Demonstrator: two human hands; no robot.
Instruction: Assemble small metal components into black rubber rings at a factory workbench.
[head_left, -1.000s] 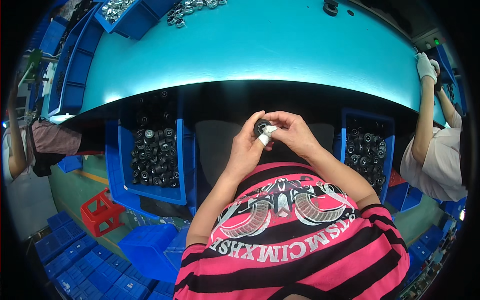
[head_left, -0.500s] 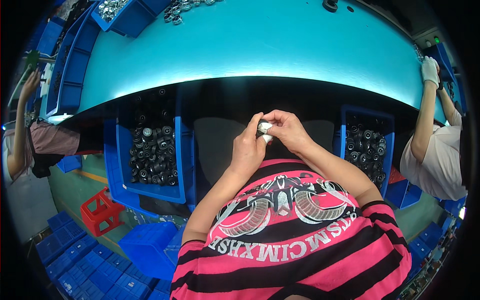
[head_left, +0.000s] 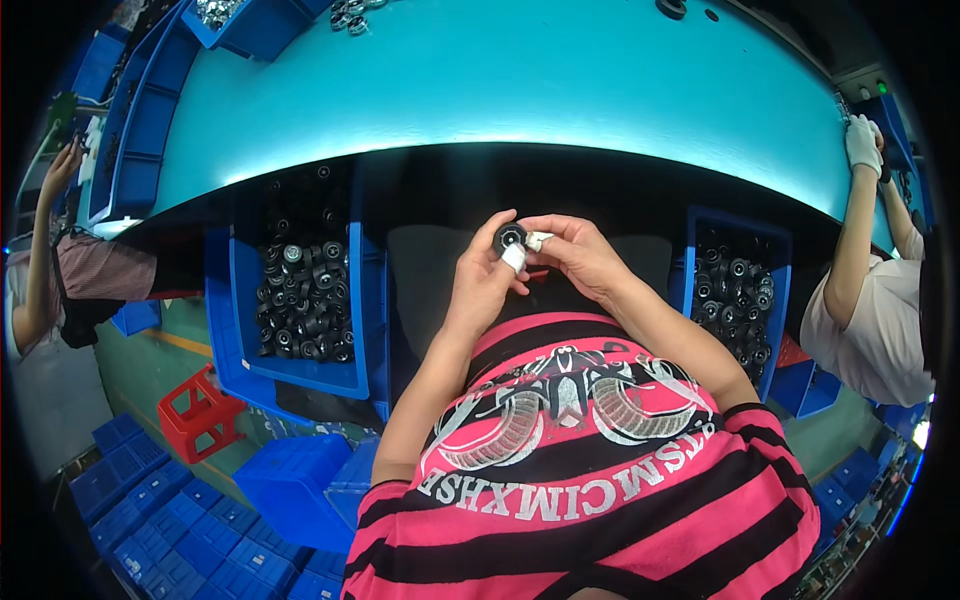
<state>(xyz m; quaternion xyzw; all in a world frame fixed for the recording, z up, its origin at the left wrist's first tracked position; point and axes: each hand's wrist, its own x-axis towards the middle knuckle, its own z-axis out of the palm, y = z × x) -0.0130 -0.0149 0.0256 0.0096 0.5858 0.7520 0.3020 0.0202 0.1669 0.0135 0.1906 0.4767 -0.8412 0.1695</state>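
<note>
A small round black wheel (head_left: 508,237) with a pale hub is gripped between the thumb and fingers of my left hand (head_left: 476,285), its face turned upward. White wrapping covers the left thumb tip. At the wheel's right edge is my right hand (head_left: 588,262), thumb and forefinger pinched close together, the thumb also wrapped in white. Whether those fingertips hold anything small cannot be made out. Both hands are in front of my striped shirt, below the table edge.
Blue crates hold many black wheels: a left crate (head_left: 361,300) and a right crate (head_left: 783,285). Beyond lies the turquoise table (head_left: 500,90), with parts and blue bins at its far left. Co-workers are at both sides. A red stool (head_left: 200,415) stands at lower left.
My hands have drawn slightly apart and the wheel's face has turned into view in the left hand. My right fingers have shifted to its right edge.
</note>
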